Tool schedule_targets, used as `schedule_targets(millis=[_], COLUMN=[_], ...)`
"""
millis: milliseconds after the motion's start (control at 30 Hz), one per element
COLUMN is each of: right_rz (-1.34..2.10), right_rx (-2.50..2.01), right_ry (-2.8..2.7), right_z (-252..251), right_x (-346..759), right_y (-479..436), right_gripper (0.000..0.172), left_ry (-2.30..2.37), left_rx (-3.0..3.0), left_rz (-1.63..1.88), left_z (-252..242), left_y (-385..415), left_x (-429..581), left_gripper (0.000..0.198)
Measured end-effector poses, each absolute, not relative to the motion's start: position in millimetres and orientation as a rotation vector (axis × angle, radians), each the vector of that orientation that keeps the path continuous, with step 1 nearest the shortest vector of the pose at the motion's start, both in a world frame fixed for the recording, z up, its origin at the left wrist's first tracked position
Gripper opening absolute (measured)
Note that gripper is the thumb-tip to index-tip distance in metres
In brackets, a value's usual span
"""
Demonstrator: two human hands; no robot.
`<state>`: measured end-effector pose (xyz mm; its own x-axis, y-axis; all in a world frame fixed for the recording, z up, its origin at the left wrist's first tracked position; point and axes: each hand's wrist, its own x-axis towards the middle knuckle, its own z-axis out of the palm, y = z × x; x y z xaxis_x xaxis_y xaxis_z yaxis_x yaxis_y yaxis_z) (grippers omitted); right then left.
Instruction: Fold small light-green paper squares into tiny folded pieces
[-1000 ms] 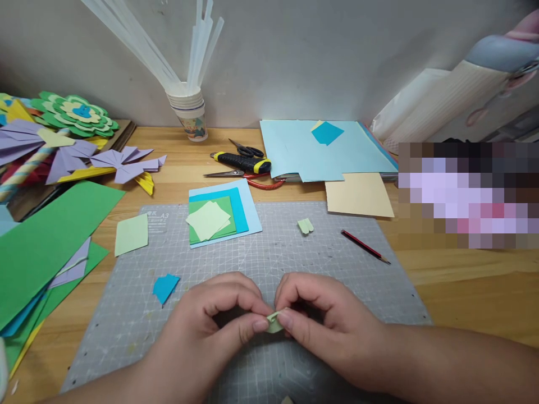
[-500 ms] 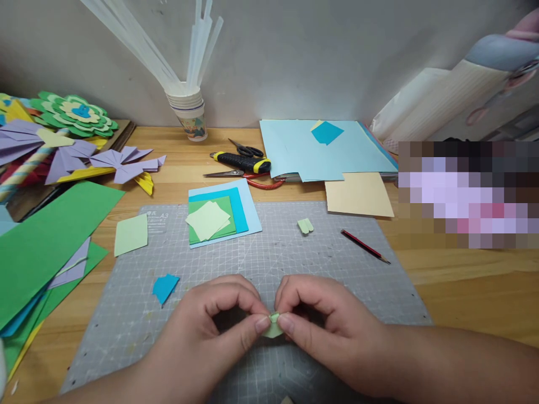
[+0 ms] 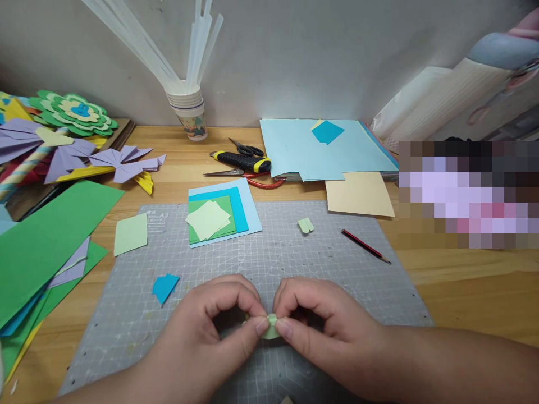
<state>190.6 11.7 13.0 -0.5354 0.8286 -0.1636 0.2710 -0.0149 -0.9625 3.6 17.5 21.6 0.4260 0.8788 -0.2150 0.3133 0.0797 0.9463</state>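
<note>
A small piece of light green paper (image 3: 270, 331) is pinched between both hands, low in the middle of the head view. My left hand (image 3: 223, 320) grips its left side between thumb and fingers. On its right side, my right hand (image 3: 324, 322) does the same, the two thumbs close together. Much of the paper is hidden behind the fingertips. Beyond the hands, a small folded light green paper piece (image 3: 305, 226) rests on the grey cutting mat (image 3: 269, 252). A blue paper scrap (image 3: 165, 288) lies left of my left hand.
Stacked coloured paper squares (image 3: 210, 221) lie on the mat's far side. A pencil (image 3: 365, 247) is at right. Behind are scissors (image 3: 225, 173), a black-and-yellow tool (image 3: 242, 161) and a cup (image 3: 191, 118) of white sticks. Green sheets (image 3: 50, 247) and paper flowers (image 3: 80, 112) crowd the left.
My right hand's fingertips have shifted slightly left, nearer the left thumb, and the pinched paper has moved a little with them. The things on the table have stayed put.
</note>
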Motion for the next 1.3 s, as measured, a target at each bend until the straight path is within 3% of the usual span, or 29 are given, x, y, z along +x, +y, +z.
schedule_targets(millis=[600, 1100, 1300], right_rz=[1.584, 1.56, 1.75], right_rx=[-1.128, -1.056, -1.089], right_ry=[-1.808, -1.929, -1.643], right_z=[13.6, 13.6, 11.2], right_x=[191.2, 190.7, 187.8], right_y=[11.9, 12.3, 13.2], right_gripper=[0.008, 0.013, 0.015], left_ry=[1.037, 1.053, 1.075], left_rx=[1.678, 1.437, 1.458], left_rz=[0.521, 0.645, 0.633], left_z=[18.5, 17.4, 16.5], left_y=[14.4, 12.6, 13.5], left_x=[3.9, -0.7, 1.5], left_gripper=[0.008, 0.017, 0.01])
